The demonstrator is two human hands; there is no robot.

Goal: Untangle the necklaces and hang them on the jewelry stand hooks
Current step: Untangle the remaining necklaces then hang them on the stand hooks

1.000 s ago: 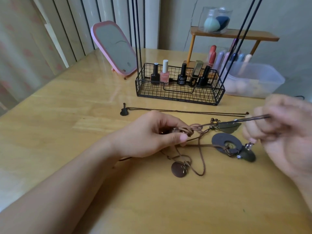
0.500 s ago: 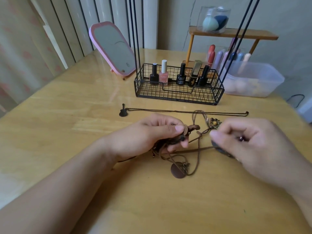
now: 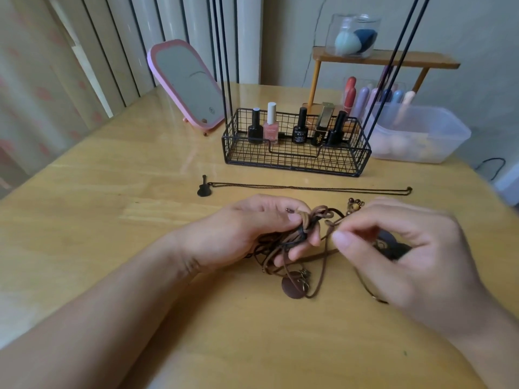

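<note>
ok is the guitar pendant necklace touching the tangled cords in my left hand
Apart. The head view shows bare table between the guitar pendant necklace lying straight by the wire basket and the tangled cords gripped by the left hand.

There is only one view, from the camera on my head, looking forward and down over my forearms onto the wooden surface (image 3: 118,209). It sits close above my hands, which fill the lower middle. Its wide angle also takes in the wire basket (image 3: 295,161) at the far edge and the wall behind.
</note>
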